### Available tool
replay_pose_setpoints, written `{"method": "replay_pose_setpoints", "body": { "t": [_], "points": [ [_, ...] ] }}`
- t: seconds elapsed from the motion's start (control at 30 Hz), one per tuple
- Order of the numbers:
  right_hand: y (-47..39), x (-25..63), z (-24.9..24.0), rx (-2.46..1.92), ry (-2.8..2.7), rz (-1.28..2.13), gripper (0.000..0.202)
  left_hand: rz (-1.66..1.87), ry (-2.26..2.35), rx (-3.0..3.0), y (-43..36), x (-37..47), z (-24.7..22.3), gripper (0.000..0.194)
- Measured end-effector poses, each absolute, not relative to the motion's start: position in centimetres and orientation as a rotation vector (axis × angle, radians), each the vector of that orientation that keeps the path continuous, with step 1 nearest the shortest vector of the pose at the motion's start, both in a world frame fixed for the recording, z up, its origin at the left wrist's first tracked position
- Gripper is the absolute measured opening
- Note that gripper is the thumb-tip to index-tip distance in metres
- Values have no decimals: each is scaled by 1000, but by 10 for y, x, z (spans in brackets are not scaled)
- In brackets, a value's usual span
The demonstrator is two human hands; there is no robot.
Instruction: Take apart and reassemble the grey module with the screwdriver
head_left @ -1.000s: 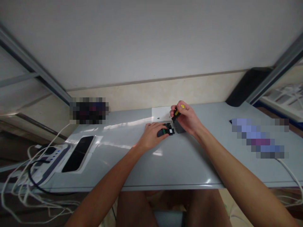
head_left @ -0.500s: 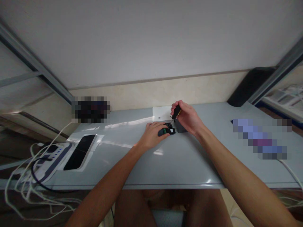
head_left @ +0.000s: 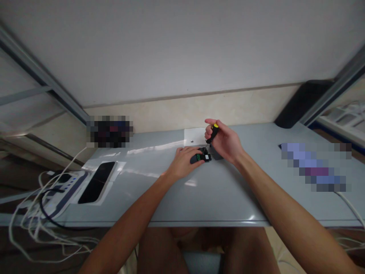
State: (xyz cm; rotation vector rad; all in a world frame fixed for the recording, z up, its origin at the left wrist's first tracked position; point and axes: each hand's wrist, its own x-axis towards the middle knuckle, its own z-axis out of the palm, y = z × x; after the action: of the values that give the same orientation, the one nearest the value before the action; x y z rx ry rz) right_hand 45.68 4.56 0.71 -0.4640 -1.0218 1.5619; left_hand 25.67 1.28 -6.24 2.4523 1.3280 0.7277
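My left hand [head_left: 186, 159] grips a small dark device with an exposed green circuit board [head_left: 199, 157] and a white label, resting on the table. Its fingers lie over the back edge and the thumb along the front. Above it, my right hand [head_left: 225, 140] is closed round a black screwdriver [head_left: 212, 134] with a yellow handle end; the index finger is lifted off. The tilted shaft runs down to the device, though the exact contact of the tip is too small to make out. A dark flat piece [head_left: 218, 155] lies under my right hand, partly hidden.
Small dark bits [head_left: 192, 141] lie on a white paper [head_left: 188, 134] behind the device. To the left are a black phone [head_left: 98, 182], a power strip [head_left: 70, 186] and tangled white cables [head_left: 25, 224]. A black cylindrical object [head_left: 293, 102] leans at the back right.
My right index finger has lifted from the screwdriver, and its yellow end now shows. My left hand and the device stay in place.
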Motion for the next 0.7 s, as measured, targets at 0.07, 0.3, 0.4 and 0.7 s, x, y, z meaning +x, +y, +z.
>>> {"method": "replay_pose_setpoints", "body": {
  "t": [0.07, 0.3, 0.4, 0.7],
  "points": [
    [45, 457, 7, -489, -1017, 1552, 37, 733, 1327, 2453, 13, 256, -63, 26],
    [41, 458, 7, -505, -1026, 1512, 48, 724, 1322, 2474, 14, 255, -64, 27],
    [42, 457, 5, -469, -1041, 1480, 53, 731, 1320, 2467, 15, 255, -65, 26],
    [47, 457, 4, -504, -1077, 1441, 40, 763, 1348, 2403, 16, 256, -66, 27]
  ]
}}
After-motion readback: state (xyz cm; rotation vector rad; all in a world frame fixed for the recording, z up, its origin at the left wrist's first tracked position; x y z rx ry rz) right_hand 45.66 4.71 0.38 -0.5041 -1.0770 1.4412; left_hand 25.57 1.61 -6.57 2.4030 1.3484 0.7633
